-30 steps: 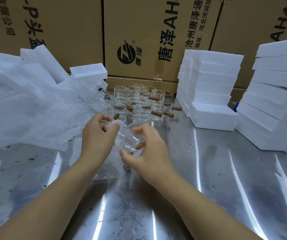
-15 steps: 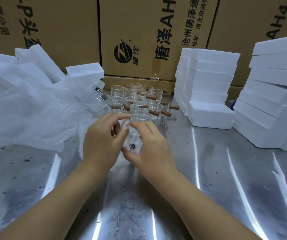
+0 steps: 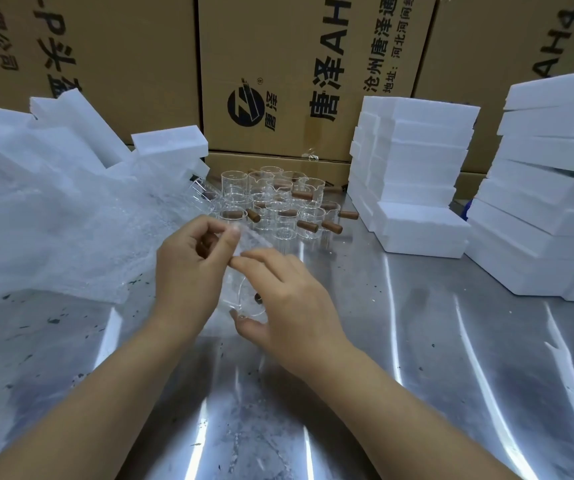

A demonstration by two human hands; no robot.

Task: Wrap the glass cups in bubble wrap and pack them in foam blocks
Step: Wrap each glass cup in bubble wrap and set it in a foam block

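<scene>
The glass cup (image 3: 244, 301) is clear and small, with a dark brown stub of a handle showing at its right side. It lies tilted between the two hands, low over the steel table (image 3: 399, 375); whether it touches the table cannot be told. A thin clear sheet of bubble wrap (image 3: 252, 241) rises over it. The left hand (image 3: 192, 271) pinches the sheet's edge between thumb and forefinger. The right hand (image 3: 289, 296) holds the cup, fingers laid over the top and thumb curled beneath. Just behind stand the other cups (image 3: 278, 209), upright in a cluster, with brown handles. A heap of wrap (image 3: 53, 230) lies left, foam blocks (image 3: 417, 174) are stacked right, and cardboard boxes (image 3: 296, 64) stand behind.
</scene>
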